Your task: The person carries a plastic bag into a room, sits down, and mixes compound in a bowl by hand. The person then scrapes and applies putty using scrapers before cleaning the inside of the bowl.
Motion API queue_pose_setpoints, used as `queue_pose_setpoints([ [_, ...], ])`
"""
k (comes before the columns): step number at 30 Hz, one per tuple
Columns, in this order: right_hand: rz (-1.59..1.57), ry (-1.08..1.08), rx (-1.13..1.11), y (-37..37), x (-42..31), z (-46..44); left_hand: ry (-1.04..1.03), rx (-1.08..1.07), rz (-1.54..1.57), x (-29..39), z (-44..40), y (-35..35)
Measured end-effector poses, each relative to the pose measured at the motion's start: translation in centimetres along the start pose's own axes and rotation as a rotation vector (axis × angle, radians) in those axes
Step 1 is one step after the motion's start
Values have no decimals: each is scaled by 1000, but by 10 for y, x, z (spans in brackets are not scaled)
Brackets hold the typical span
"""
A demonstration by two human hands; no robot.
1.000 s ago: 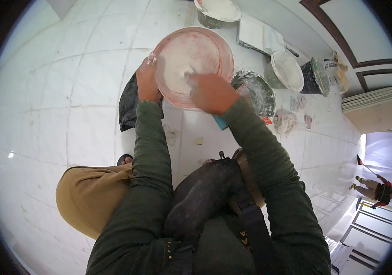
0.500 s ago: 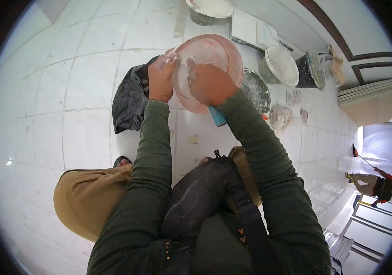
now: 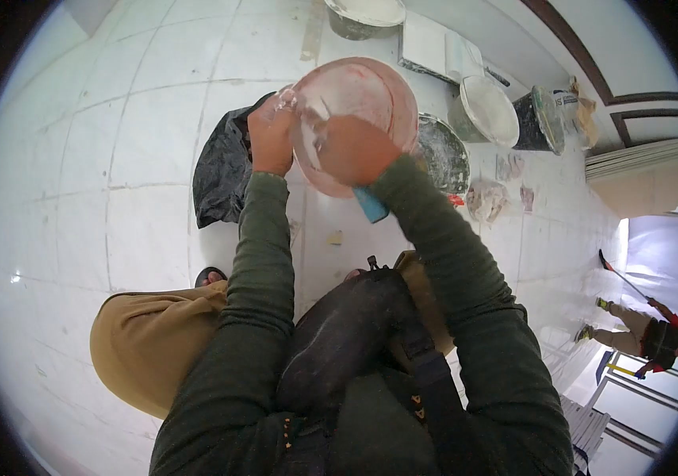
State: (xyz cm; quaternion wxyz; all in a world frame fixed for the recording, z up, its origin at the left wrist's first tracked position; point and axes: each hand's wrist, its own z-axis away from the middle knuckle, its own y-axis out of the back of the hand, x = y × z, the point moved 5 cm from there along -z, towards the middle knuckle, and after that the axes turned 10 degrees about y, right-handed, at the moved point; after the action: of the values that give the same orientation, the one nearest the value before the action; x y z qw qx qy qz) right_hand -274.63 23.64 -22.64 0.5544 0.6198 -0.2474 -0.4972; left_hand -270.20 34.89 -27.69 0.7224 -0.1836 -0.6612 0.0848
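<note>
A pinkish translucent bucket [image 3: 393, 87], with white residue inside, is tilted so that its mouth faces me. My left hand [image 3: 271, 136] is closed around its left rim, with white paste on the fingers. Inside the mouth, my right hand [image 3: 359, 149] is closed and smeared by motion. A blue handle [image 3: 371, 205] sticks out below that hand's heel; the tool's other end is blurred near the bucket's inner wall. Beside my left hand, a black plastic bag [image 3: 224, 170] lies crumpled on the floor.
Several paste-smeared buckets stand along the wall, including a pale one [image 3: 488, 111] and a dark one [image 3: 444, 155]. Crumpled plastic [image 3: 486, 198] lies on the tiles. Stacked boards [image 3: 640, 174] lean at right. Farther off, a person [image 3: 656, 341] holds a long-handled broom [image 3: 624, 278].
The bucket and my left hand have shifted slightly left. My right hand has moved a little left inside the bucket. The distant person's legs and broom have changed position.
</note>
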Motion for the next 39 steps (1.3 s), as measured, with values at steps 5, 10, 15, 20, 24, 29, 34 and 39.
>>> queue_pose_setpoints([
  [5,-6,-73,-157,-17,-29,23,39,102,50,-10,1,7],
  [10,1,27,-26,6,-9,13,-117,43,-184,4,0,4],
  [15,-53,-13,-9,28,-23,14,-112,60,-243,10,2,-6],
  [20,-60,-57,-109,-17,-29,33,-19,118,-157,-11,0,7],
  [24,-50,-46,-27,2,-19,23,-76,69,-294,2,-2,4],
  [29,-11,-67,-61,-27,-14,27,-142,123,-395,9,2,9],
  [34,12,26,-32,-27,-13,31,0,115,-199,-20,-7,24],
  [39,-24,-7,73,6,-15,10,-233,101,-338,5,-1,16],
])
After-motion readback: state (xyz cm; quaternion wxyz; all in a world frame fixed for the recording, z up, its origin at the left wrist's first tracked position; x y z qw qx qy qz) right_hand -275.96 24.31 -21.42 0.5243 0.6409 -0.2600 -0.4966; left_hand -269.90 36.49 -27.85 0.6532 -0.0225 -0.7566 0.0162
